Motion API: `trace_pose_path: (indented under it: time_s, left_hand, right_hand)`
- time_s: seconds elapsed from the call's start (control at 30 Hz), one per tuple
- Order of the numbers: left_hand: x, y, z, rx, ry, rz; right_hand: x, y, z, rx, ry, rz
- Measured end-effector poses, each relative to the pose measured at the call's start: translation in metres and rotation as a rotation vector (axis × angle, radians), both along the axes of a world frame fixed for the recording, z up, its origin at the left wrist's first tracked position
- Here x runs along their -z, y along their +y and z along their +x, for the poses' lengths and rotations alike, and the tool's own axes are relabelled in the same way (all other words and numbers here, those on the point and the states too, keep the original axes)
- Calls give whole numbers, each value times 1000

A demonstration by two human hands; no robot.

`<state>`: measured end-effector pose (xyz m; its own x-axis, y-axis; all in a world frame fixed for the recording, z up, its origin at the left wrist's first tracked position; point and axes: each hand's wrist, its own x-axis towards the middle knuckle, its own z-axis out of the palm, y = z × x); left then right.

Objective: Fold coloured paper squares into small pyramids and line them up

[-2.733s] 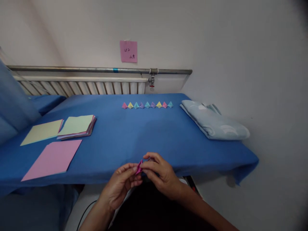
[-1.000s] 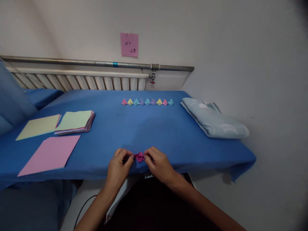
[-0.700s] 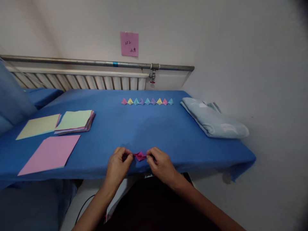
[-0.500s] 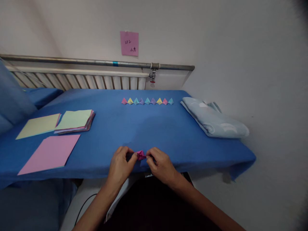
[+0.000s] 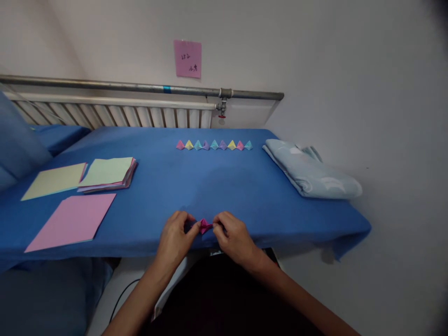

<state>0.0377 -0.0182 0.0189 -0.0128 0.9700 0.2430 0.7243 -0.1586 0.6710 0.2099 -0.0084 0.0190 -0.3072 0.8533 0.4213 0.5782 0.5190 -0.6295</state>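
A small magenta folded paper piece [image 5: 205, 227] is pinched between my two hands above the front edge of the blue-covered table [image 5: 157, 196]. My left hand [image 5: 178, 234] grips its left side with thumb and fingers. On the other side, my right hand [image 5: 234, 235] pinches its right tip. Fingertips hide both ends of the piece. Farther back, several small folded paper shapes [image 5: 214, 145] in pink, yellow, blue and purple lie in one straight row.
At the left lie a thick stack of coloured paper [image 5: 107, 171], yellow sheets [image 5: 54, 179] and pink sheets [image 5: 75, 219]. A folded light-blue blanket [image 5: 311, 170] sits at the right. Behind the table are a radiator [image 5: 140, 116] and a metal pipe [image 5: 115, 86].
The magenta paper piece is turned slightly and its folds look a bit different between my fingers. Both hands keep their pinch. The camera view has shifted slightly.
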Motion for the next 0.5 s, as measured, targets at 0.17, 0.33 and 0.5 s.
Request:
trace_pose_path:
  time_s: [0.17,0.33,0.5]
  left_hand:
    - [-2,3,-2,0,-13,-44]
    - [-8,10,-1,-26,17,-158]
    - [-13,14,3,-31,77,-210]
  right_hand:
    - [0,1,-1,26,-17,-11]
    - [-1,3,-1,18,-25,-12]
    - [-1,4,-1,-30,-45,-22]
